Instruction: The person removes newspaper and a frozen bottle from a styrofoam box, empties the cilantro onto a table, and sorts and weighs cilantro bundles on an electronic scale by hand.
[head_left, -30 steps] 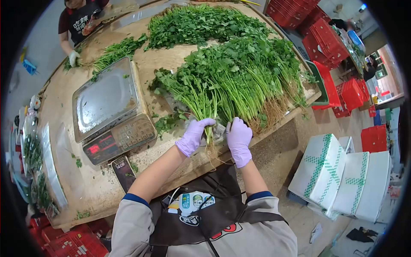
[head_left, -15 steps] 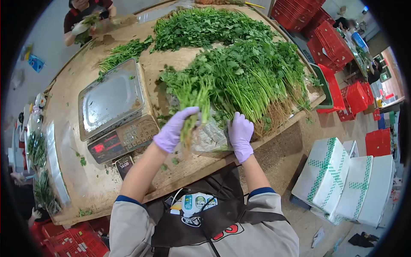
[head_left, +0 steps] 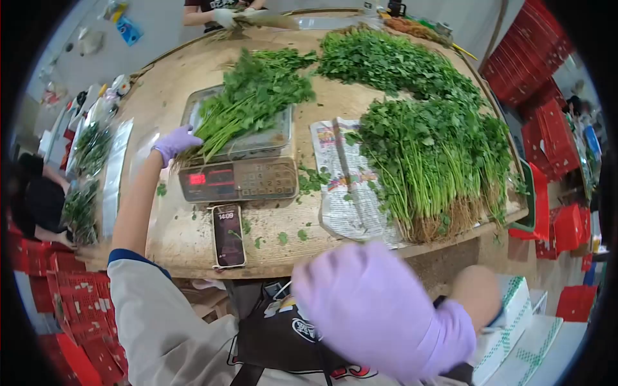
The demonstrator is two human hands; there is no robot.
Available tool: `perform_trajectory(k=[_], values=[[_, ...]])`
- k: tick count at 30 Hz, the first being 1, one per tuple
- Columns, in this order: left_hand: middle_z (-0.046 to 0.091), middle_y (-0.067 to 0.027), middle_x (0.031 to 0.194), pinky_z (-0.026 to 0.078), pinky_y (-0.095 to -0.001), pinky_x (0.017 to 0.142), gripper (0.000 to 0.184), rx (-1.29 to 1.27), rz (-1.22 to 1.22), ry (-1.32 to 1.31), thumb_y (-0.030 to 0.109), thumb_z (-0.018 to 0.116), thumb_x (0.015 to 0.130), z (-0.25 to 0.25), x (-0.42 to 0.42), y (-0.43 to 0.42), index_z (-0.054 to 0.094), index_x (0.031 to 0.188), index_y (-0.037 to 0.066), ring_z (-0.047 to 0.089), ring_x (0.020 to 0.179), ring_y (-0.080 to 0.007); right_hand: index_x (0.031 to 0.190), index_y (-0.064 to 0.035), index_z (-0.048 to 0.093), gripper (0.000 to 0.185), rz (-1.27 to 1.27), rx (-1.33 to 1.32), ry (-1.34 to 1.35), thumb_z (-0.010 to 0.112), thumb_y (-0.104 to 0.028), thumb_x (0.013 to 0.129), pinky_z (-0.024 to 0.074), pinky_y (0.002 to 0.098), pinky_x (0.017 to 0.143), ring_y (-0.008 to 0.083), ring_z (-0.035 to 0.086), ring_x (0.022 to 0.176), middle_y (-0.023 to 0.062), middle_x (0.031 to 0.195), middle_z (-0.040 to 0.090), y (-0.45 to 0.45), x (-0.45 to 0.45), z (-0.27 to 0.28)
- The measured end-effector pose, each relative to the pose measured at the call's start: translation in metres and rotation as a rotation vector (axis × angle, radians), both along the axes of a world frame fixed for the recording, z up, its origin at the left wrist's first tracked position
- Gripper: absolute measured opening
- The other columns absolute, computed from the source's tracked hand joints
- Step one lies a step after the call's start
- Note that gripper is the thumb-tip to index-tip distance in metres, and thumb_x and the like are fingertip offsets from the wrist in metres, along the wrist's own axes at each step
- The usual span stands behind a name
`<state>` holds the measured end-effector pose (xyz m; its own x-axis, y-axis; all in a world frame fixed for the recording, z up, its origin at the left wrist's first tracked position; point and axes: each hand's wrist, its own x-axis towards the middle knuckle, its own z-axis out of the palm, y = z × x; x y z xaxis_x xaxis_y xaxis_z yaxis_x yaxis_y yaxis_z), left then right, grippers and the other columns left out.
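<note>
Green, the leafy herb bunch [head_left: 248,106] lies across the digital scale [head_left: 278,138], your left hand [head_left: 177,143] at its root end and your blurred right hand [head_left: 386,312] before the wooden table's [head_left: 283,258] near edge, both grips impossible to tell, with scrap-strewn room between phone [head_left: 228,238] and newspaper [head_left: 344,193], red crates [head_left: 544,138] beyond.

We read 14:09 on the lit screen of the smartphone [head_left: 228,248]. On the digital scale [head_left: 238,193], we make out 7, 4, 1, 2 and 3 among the keys of the keypad [head_left: 267,179]; the glowing digits on the red display [head_left: 197,179] are too blurred for us. The newspaper sheet [head_left: 341,199] carries coloured headline characters and fine print, too small to read. We see Chinese lettering, cut by the frame edge, on the co-worker's apron [head_left: 225,5], and a round white emblem [head_left: 304,329], illegible to us, on the wearer's dark apron [head_left: 270,341].
</note>
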<state>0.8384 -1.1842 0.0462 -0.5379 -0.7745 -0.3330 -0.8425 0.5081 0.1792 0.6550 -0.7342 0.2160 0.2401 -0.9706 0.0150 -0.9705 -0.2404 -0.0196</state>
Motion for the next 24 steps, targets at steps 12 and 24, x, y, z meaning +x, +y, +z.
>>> perform_trajectory(k=[12,24], values=[[0.045,-0.0271,0.13,0.033,-0.0357,0.103,0.091,0.156,0.064,0.319,0.05,0.067,0.073,0.009,0.0,-0.008,0.034,0.133,-0.009,0.043,0.123,-0.0334,0.086,-0.0027,0.057,0.017,0.069,0.052,0.616,0.05,-0.017,0.078,0.0345,0.0373,0.062,0.0215,0.046,0.065,0.0077,0.069,0.049,-0.02,0.039,0.059],[0.065,-0.0226,0.084,0.049,-0.0387,0.069,0.04,-0.127,0.142,0.642,0.025,0.062,0.07,0.01,-0.061,-0.012,0.063,0.098,-0.002,0.063,0.078,-0.0324,0.097,0.0007,0.049,0.03,-0.108,0.117,0.398,0.055,-0.017,0.074,0.0341,0.0336,0.063,0.0194,0.046,0.071,0.0053,0.074,0.048,-0.003,0.029,0.071]])
